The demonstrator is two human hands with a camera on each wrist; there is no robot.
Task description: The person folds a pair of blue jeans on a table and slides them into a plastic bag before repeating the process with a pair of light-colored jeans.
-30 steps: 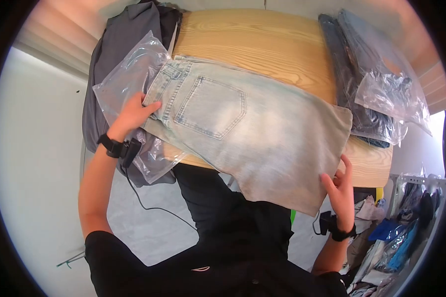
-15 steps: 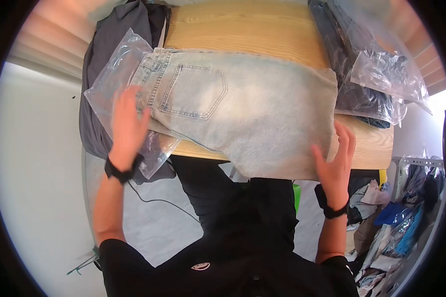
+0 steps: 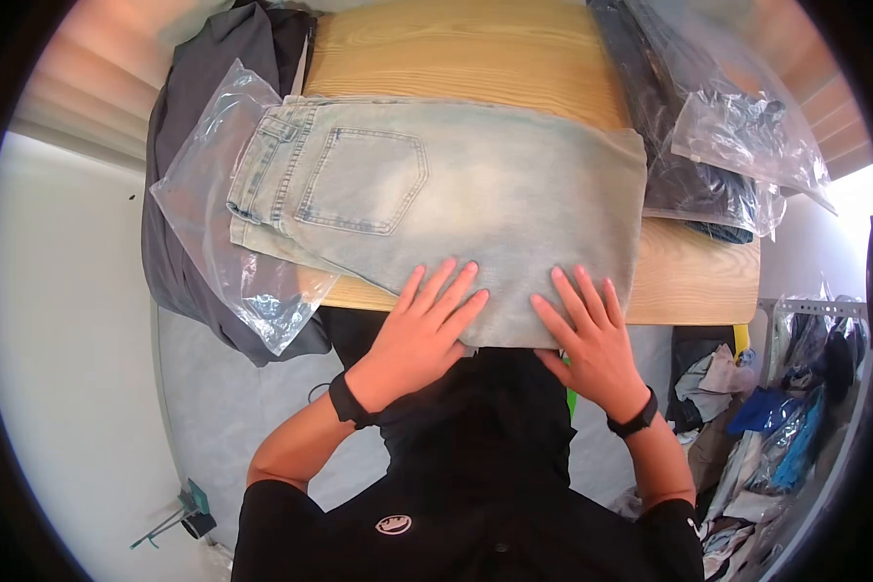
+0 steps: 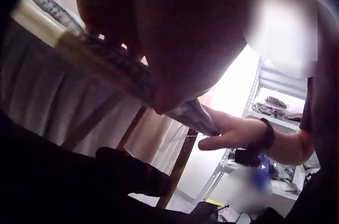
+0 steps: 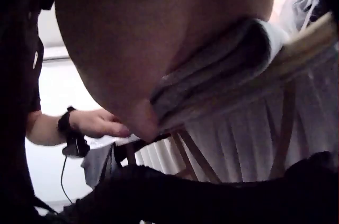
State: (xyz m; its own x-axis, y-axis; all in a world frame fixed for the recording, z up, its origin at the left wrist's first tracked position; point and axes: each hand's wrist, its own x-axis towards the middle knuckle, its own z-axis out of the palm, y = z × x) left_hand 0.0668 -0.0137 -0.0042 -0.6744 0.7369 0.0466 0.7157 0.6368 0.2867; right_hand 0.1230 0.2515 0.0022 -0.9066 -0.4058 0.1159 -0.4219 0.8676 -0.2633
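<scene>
A folded pair of faded light-blue jeans (image 3: 514, 184) lies across the table, waistband to the left and a stitched back pocket (image 3: 364, 179) facing up. My left hand (image 3: 415, 335) rests on the near edge, its fingers straight and spread over the denim. To its right, my right hand (image 3: 592, 339) lies likewise on the near part, with the thumb at the edge. Seen from the right wrist, the folded layers of denim (image 5: 222, 68) make a rounded end at the tabletop. A clear plastic bag (image 3: 213, 194) lies partly under the waistband.
Grey garments (image 3: 189, 175) are draped over the table's left side. Dark jeans in clear bags (image 3: 698, 184) lie at its right. A wooden tabletop (image 3: 456, 44) extends behind the jeans. Metal shelving (image 3: 815, 308) with bagged clothes stands at lower right.
Both hands have left the two ends of the jeans and come together on the near edge. The jeans have been drawn flatter onto the table, and their near right corner no longer hangs as low.
</scene>
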